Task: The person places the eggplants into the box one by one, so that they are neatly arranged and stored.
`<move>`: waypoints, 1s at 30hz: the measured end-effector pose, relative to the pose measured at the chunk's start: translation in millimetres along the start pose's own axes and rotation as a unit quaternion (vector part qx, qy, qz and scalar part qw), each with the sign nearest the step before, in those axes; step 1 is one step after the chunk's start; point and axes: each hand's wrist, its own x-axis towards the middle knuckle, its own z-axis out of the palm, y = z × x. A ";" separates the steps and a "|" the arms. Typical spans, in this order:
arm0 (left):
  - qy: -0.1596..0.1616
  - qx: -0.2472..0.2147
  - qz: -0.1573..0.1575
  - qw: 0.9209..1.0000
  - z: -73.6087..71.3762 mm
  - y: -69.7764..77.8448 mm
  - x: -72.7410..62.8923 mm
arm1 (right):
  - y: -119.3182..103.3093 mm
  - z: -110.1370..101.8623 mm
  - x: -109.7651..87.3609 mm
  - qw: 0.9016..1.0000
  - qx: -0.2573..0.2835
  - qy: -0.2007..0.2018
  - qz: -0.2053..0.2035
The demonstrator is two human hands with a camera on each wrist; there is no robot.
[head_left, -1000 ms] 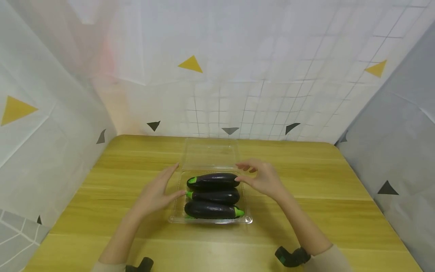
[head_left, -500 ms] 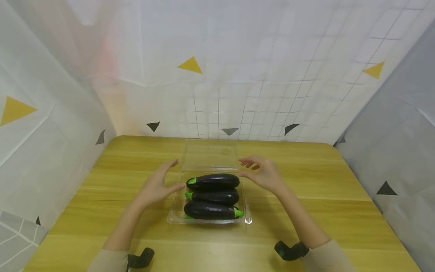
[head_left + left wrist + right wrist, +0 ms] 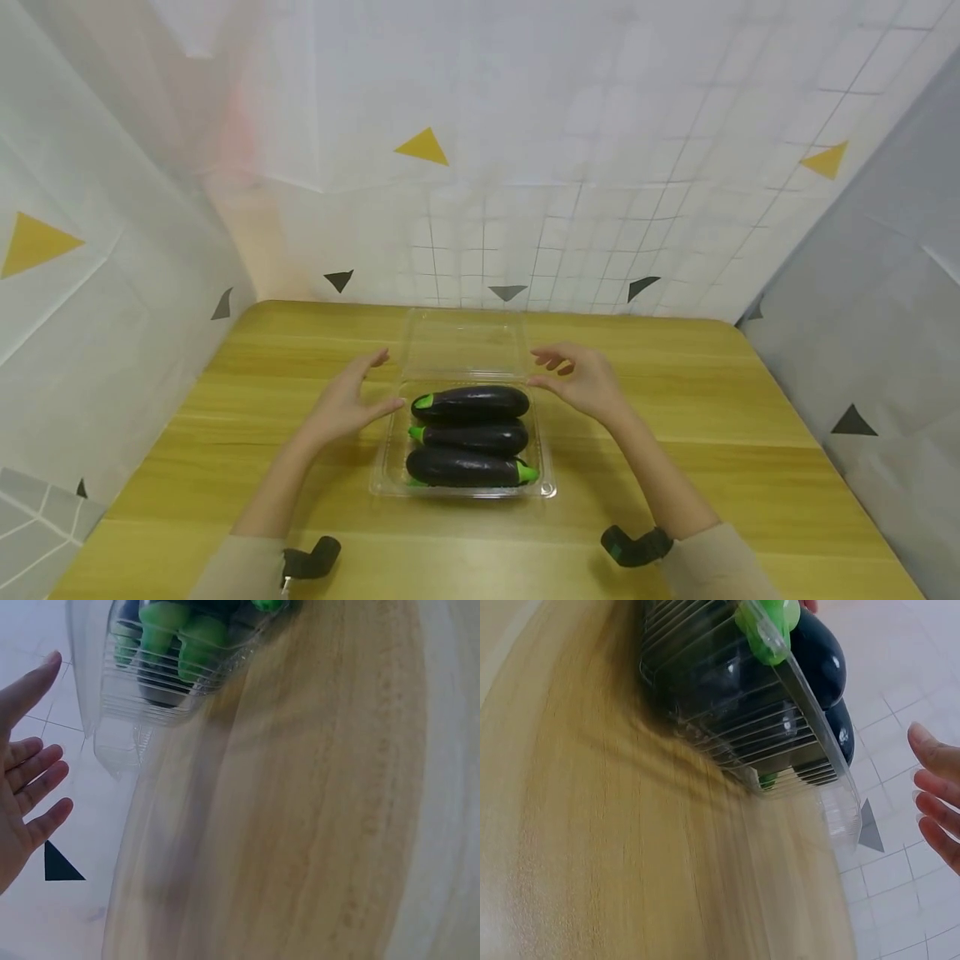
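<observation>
In the head view, three dark purple eggplants (image 3: 471,403) with green stems lie side by side on top in a clear plastic clamshell box (image 3: 546,433). Its lid (image 3: 465,340) is folded back flat toward the wall. My left hand (image 3: 345,406) hovers by the box's left edge, thumb toward the eggplants and fingers extended. By the right edge is my right hand (image 3: 585,385), its fingers loosely bent around nothing. Through the box's ribbed side, the left wrist view shows more green stems (image 3: 202,646) below the rim. Both wrist views show the hands apart from the eggplants.
A wooden table (image 3: 675,467) carries the box near its middle. White sheeting with a grid and triangle marks (image 3: 422,147) stands behind, and pale sheets flank both sides. Black wrist-worn devices (image 3: 636,547) sit at each forearm.
Both hands have drawn slightly back and outward from the eggplants. The right thumb has left the end of the rear eggplant. Box and eggplants stay in place.
</observation>
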 end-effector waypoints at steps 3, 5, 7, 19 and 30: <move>0.000 -0.006 -0.002 1.000 0.1 -3.6 0.8 | 2.5 1.1 1.3 1.000 -0.002 0.001 0.009; 0.000 -0.014 -0.004 1.000 -0.3 -4.6 1.0 | 4.2 1.4 1.9 1.000 -0.002 0.002 0.018; -0.003 -0.020 -0.003 1.000 -0.9 -4.6 0.9 | 5.5 1.7 2.2 1.000 -0.001 0.001 0.025; -0.019 -0.041 -0.008 0.999 -3.1 -10.3 9.4 | 11.3 5.7 8.0 0.999 -0.010 -0.013 0.050; -0.032 -0.065 -0.035 0.997 1.5 -18.0 25.9 | 18.4 12.1 11.0 0.998 -0.034 -0.020 0.054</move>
